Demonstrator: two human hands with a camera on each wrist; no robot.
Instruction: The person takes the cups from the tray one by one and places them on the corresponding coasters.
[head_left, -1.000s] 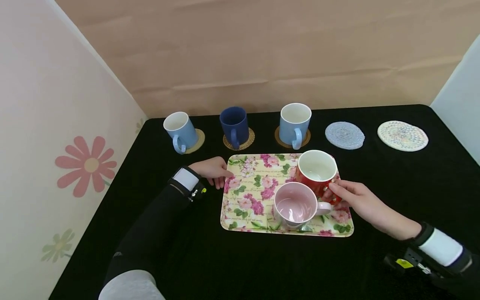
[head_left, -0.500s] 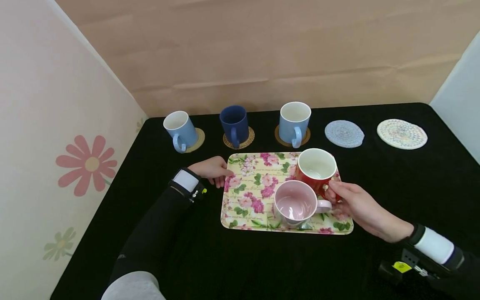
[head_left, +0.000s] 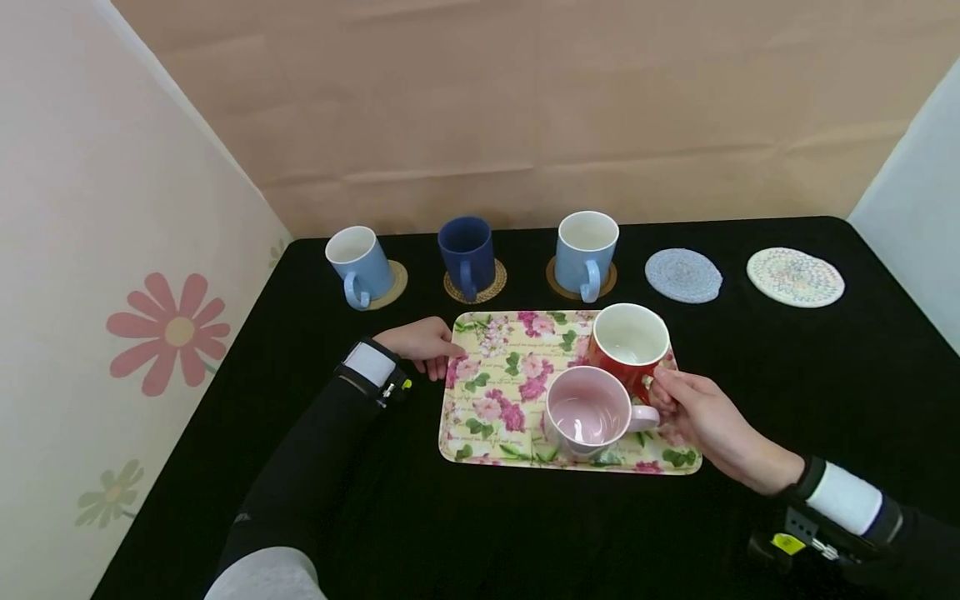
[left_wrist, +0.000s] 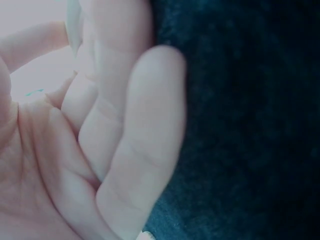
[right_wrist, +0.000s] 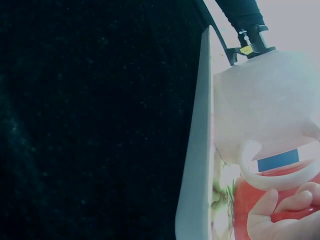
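Observation:
On a flowered tray (head_left: 495,433) stand a red mug (head_left: 628,343) with a white inside and, in front of it, a pink cup (head_left: 588,408). My right hand (head_left: 697,417) grips the red mug's handle, which is mostly hidden behind the fingers. In the right wrist view, those fingers (right_wrist: 292,202) curl around the red handle, just under the pink cup's pale handle (right_wrist: 282,177). At the tray's left edge my left hand (head_left: 422,340) pinches the rim, its thumb on top. The left wrist view shows its bent fingers (left_wrist: 150,110) close up.
Along the back, a light blue mug (head_left: 362,265), a dark blue mug (head_left: 467,257) and another light blue mug (head_left: 587,250) sit on round coasters. To their right lie a blue-grey coaster (head_left: 682,276) and a speckled white coaster (head_left: 795,277). A black cloth (head_left: 525,542) covers the table.
My right wrist and forearm have swung slightly left, with the fingers settling further around the red mug's handle. The mugs, the tray and my left hand keep their places; the head view shifts a little.

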